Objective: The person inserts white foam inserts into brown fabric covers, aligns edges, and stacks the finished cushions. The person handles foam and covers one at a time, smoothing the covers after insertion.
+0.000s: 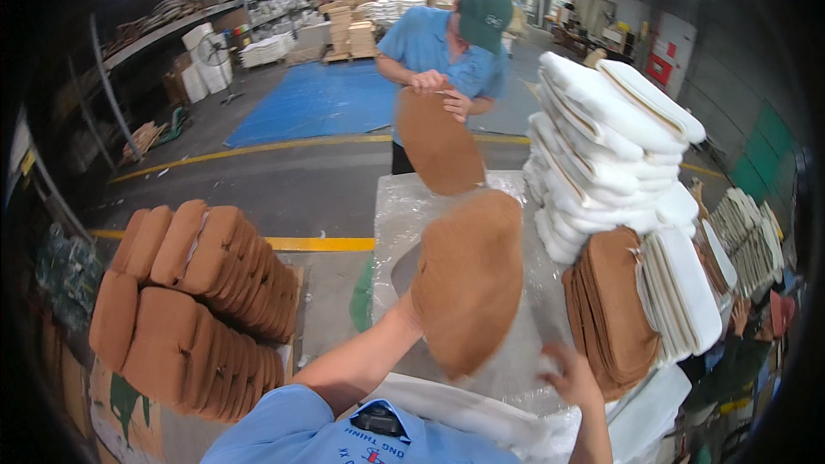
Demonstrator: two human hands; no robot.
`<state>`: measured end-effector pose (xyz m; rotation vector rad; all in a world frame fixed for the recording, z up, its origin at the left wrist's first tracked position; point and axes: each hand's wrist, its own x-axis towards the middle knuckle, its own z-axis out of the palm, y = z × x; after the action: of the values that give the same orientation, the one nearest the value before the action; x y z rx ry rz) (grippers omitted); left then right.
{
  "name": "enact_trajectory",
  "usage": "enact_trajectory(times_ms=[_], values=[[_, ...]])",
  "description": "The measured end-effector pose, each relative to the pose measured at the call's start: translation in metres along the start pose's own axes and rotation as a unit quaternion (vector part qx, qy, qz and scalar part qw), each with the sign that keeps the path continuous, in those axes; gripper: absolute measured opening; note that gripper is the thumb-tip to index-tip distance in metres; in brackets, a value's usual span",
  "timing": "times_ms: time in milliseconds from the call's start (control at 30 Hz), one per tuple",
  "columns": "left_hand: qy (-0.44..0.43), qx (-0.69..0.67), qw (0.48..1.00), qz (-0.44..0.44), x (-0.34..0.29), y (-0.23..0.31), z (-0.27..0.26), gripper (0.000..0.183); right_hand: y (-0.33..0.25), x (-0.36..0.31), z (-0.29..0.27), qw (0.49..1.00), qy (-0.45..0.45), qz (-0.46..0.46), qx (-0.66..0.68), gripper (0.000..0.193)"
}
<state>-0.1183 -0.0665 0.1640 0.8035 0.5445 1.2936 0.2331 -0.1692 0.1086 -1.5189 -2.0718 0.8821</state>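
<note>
The held brown pad [468, 283] is above the middle of the plastic-wrapped counter [397, 206], steeply tilted and blurred. Only the left hand [416, 314] supports it, at one edge, so the pad could swing or slip if that hold is too light. Its upper end is near the second brown pad [440, 137], which a co-worker [477, 47] holds with two hands beyond the far edge; the two could knock if either drifts. A careless right elbow could also nudge the brown stack [608, 314] by the right edge, or the tall white pile [601, 146] near the far right corner, which looks uneven.

The left forearm slants rightward over the near edge; its grip is closed on the pad, most fingers hidden behind. The right hand [571, 378] is empty, its grip loosely open, fingers curled and blurred toward the counter's near right corner.
</note>
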Motion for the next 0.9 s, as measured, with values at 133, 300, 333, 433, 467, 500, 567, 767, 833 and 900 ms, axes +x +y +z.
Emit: enact_trajectory(times_ms=[133, 300, 333, 433, 467, 500, 567, 767, 833, 900], values=[[-0.098, 0.203, 0.974, -0.018, -0.038, -0.021, 0.014, 0.044, -0.022, 0.057, -0.003, 0.914, 0.175, -0.038, 0.365, 0.070], [-0.229, 0.438, 0.869, 0.013, -0.077, -0.005, 0.016, 0.044, 0.004, 0.065, 0.008, 0.889, 0.018, -0.067, 0.453, 0.045], [-0.229, 0.480, 0.846, 0.026, -0.081, -0.005, 0.016, 0.044, 0.001, 0.070, 0.021, 0.876, 0.039, -0.063, 0.477, 0.040], [-0.207, 0.517, 0.830, 0.026, -0.090, -0.003, 0.014, 0.043, -0.008, 0.074, 0.035, 0.826, 0.086, -0.007, 0.558, 0.028], [-0.197, 0.511, 0.837, 0.019, -0.095, -0.003, 0.012, 0.043, -0.011, 0.077, 0.034, 0.822, 0.093, -0.013, 0.562, 0.025], [-0.198, 0.450, 0.870, -0.036, -0.098, -0.002, 0.013, 0.043, -0.015, 0.075, 0.032, 0.819, 0.107, -0.018, 0.564, 0.022], [-0.179, 0.324, 0.917, -0.147, -0.102, -0.001, 0.013, 0.045, -0.014, 0.078, 0.023, 0.836, 0.122, -0.090, 0.527, 0.018], [-0.273, 0.090, 0.949, -0.132, -0.099, -0.009, -0.032, 0.057, -0.011, 0.048, -0.005, 0.845, 0.194, -0.114, 0.486, 0.034], [-0.241, -0.177, 0.940, -0.163, -0.102, -0.025, -0.031, 0.060, 0.002, 0.031, -0.029, 0.885, 0.186, -0.152, 0.399, 0.037], [-0.196, -0.290, 0.915, -0.202, -0.108, -0.013, -0.018, 0.072, -0.001, 0.016, -0.049, 0.913, 0.220, -0.144, 0.311, 0.030]])
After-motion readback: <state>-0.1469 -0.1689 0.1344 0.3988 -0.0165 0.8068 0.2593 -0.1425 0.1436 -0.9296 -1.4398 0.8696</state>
